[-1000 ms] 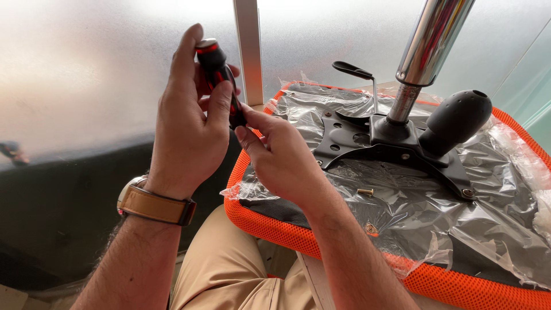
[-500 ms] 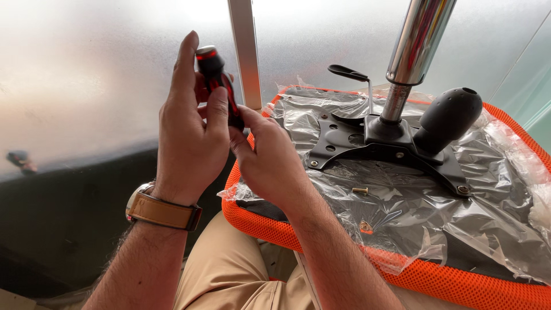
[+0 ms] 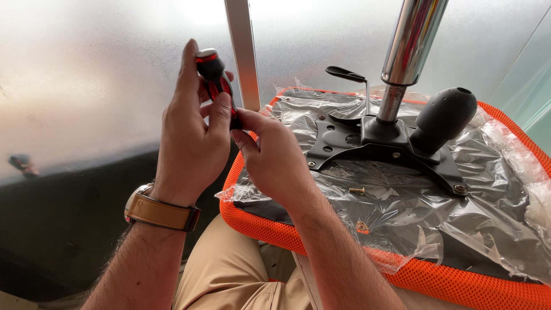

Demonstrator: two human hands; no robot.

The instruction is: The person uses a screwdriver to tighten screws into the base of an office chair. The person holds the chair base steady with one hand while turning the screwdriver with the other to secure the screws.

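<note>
Leather banded the watch (image 3: 156,211) on the left wrist, and above it the left hand (image 3: 192,143) was wrapped around a red-and-black screwdriver (image 3: 215,80), held upright at chest height so its lower end met the other hand. The right hand (image 3: 274,161) pinched that lower end between thumb and fingers, the two hands touching; what it gripped there stayed hidden. Further right, an orange mesh chair seat (image 3: 252,224) lay upside down across the lap, wrapped in clear plastic (image 3: 402,212), so its black metal plate (image 3: 367,146) faced up. One loose screw (image 3: 357,190) rested on the plastic just below the plate, a chrome column (image 3: 410,43) rising from it beside a black knob (image 3: 445,115).
</note>
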